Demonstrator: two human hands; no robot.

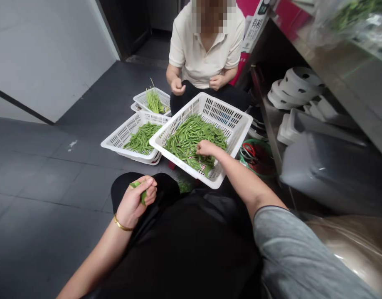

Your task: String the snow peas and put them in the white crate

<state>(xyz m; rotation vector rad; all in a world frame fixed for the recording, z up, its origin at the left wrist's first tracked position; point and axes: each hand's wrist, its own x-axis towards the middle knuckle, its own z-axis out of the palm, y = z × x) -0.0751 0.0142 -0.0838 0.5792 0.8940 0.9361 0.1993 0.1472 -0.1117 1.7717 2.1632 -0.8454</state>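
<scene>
Lying in the big basket [184, 164]: green pods [191, 133], loosely heaped, thinning toward the near corner.
Right hand [206, 148]: down at the heap, fingers curled; the tips are hidden, so I cannot tell whether they are parted or closed on a pod.
Left hand [135, 201]: outside the basket, above the knee [166, 182], wrapped around a small bunch [143, 197] of green pods.
Pick: best done, I judge, with a light pinch off the top of the heap, a few at a time, so that neighbours are not dragged along or snapped.
Hold: firm enough that nothing slips, gentle enough not to bruise; an overfull palm would probably shed pods.
Forearm [237, 178]: crosses above the near right rim; keeping its weight off the rim should save the basket from tipping.
Small basket [117, 139]: just left of the big one, with more pods [142, 139] in it.
Back basket [140, 99]: farther off, bearing long green stalks [154, 99].
White shirt [206, 54]: a co-worker sits opposite, both hands apart from the pods.
Green tub [264, 168]: right of the big basket, red handles [248, 151] showing inside.
</scene>
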